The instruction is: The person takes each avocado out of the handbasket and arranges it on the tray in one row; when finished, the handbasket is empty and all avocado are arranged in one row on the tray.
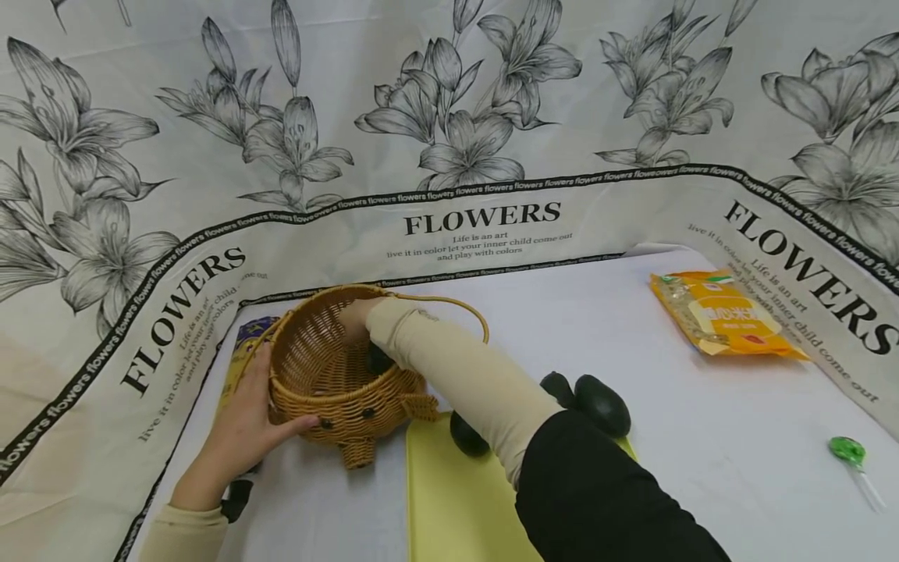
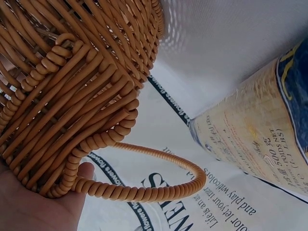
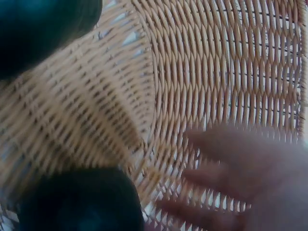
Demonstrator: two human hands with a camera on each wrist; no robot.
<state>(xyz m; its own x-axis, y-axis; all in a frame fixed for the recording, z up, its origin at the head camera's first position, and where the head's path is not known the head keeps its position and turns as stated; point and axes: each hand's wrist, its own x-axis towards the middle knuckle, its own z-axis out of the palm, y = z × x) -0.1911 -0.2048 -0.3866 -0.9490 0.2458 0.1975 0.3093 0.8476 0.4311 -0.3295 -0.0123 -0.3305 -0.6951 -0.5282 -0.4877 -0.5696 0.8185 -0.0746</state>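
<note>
A brown wicker basket with an animal face, small ears and a thin handle is tilted so its mouth shows. My left hand grips its left side, thumb across the front; in the left wrist view the hand lies against the woven ear. My right hand reaches inside, fingers spread and apart from the dark green rounded fruits there, one at the upper left and another below. Several similar dark green oval fruits, like avocados, lie by the yellow board, partly hidden by my right sleeve.
Behind the basket's left side stands a printed bag marked 500 grams. An orange snack packet lies at the back right, and a green lollipop at the right. A floral cloth rises behind the white table.
</note>
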